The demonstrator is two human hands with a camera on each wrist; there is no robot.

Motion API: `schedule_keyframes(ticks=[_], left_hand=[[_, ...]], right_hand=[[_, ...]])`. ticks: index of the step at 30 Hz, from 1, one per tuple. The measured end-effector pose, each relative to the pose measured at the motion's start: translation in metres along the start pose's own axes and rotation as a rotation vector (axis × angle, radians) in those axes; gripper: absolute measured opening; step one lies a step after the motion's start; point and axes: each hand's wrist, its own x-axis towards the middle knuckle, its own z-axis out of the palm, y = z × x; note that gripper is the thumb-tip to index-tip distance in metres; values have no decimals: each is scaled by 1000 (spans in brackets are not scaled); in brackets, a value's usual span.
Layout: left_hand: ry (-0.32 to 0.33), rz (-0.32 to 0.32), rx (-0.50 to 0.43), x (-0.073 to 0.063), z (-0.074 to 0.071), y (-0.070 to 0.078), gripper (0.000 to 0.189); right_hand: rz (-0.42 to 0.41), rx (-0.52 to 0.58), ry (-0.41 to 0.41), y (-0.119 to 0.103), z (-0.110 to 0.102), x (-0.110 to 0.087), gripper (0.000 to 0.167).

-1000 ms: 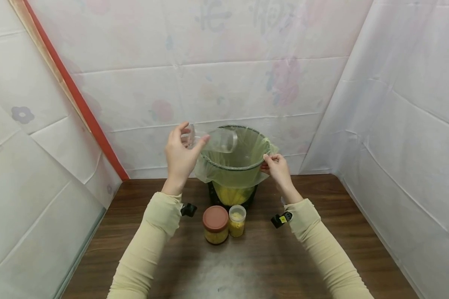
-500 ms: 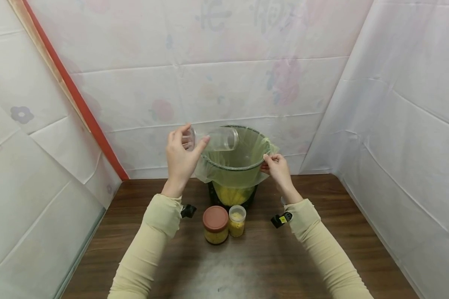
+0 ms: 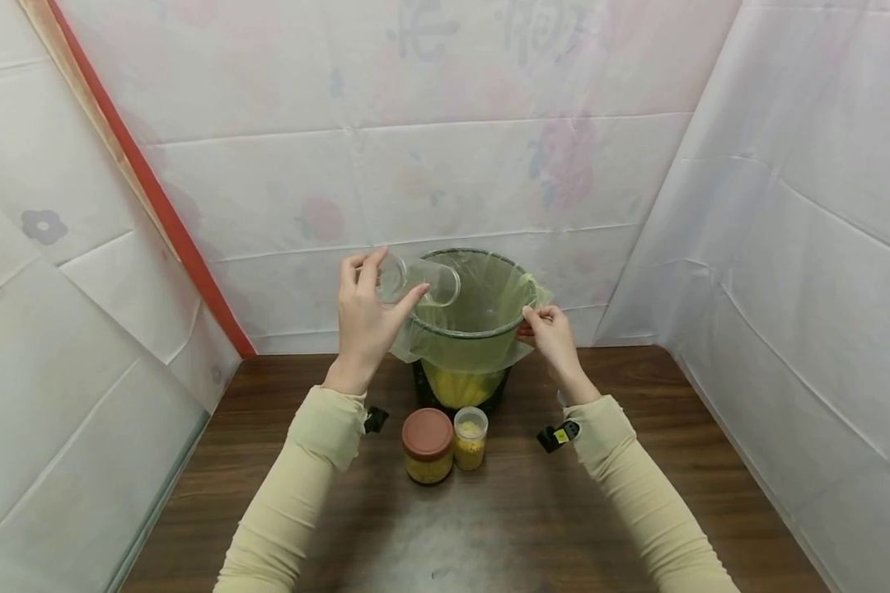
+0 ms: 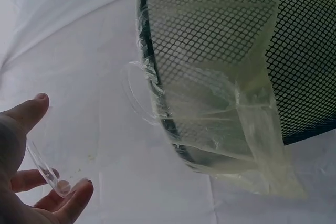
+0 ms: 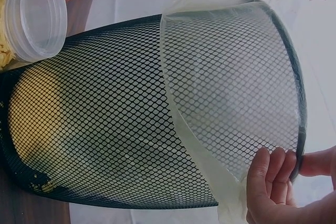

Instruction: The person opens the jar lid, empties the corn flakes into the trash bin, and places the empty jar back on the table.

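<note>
My left hand (image 3: 367, 321) grips an empty-looking clear plastic jar (image 3: 433, 282) near its base, thumb on one side and fingers on the other. The jar lies tilted on its side, its mouth over the left part of a mesh waste bin (image 5: 121, 114). A few yellow specks cling to the jar wall in the left wrist view. A thin pale-green bin liner (image 3: 482, 354) is folded over the bin's rim, and yellow stuff shows low inside. At the right of the rim, my right hand (image 3: 552, 333) pinches the rim and liner between thumb and fingers.
Close in front of the bin stand a jar with a reddish-brown lid (image 3: 427, 433) and a smaller lidless clear jar (image 3: 470, 449), both with yellow bits inside. White patterned sheets (image 3: 326, 189) enclose the back and sides of the brown wooden table (image 3: 578, 511).
My left hand has shifted slightly right and turned, so the jar's base faces more toward the head camera and its mouth dips lower. The right hand has stayed at the rim.
</note>
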Motion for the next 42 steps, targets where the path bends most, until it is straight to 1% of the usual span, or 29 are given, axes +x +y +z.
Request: schedule_keyframes(ticks=[2,3,5,7,8,9,10,12,15,16,20,22,25,27,28,29,31,35,36,39,42], left_hand=[[4,-30,-21,1,-1,1,69],[7,-59,-41,2,-2,1,68],[8,-135,-103,4,-4,3,67],[3,-230,-194,5,-7,3,64],[4,-264,-227,5,-7,3,63],[1,-265,-220,6,-8,3,63],[-7,-244,-196,6,-8,3,64],[-15,-174,-138,4,-6,2,66],[2,-38,-16,1,-3,2,70],[2,-25,-13,0,-2,3,70],[3,-39,-33,-1,-2,3,71],[-5,-70,-50,0,-3,4,70],[-11,-155,-125,1,-6,5,66],[-7,-225,-202,2,-8,4,61],[-2,-249,-234,3,-9,4,59],[3,-258,-246,3,-9,4,58],[-5,-219,-198,3,-9,2,59],[-1,-76,-47,1,-8,1,67],[1,-51,-24,1,-8,1,68],[8,-36,-17,-1,-8,1,68],[10,-39,-18,-1,-8,1,68]], right_hand=[[0,-1,-1,0,0,0,23],[0,0,-1,0,0,-1,23],[1,1,-1,0,0,-1,23],[1,1,-1,-1,1,-1,23],[1,2,0,-1,1,-1,22],[0,2,0,-1,1,-1,22],[0,4,0,-1,1,-2,22],[-1,4,-1,-1,0,-2,21],[-2,4,-1,-1,0,-1,22],[-3,3,-1,-1,0,0,22],[-2,-5,-4,0,-1,0,24],[-1,-11,-5,0,-1,0,24],[-3,-11,-4,0,-1,0,24],[-6,-8,-4,0,-1,-1,24],[-8,-6,-4,0,-1,-1,24],[-9,-4,-4,-1,-1,-1,24],[-10,-3,-3,-1,0,-1,23],[-11,-7,-2,-1,0,-1,24],[-11,-6,-2,-1,0,-1,24],[-10,-8,-5,-1,0,-1,25],[-7,-6,-6,-1,0,-1,25]])
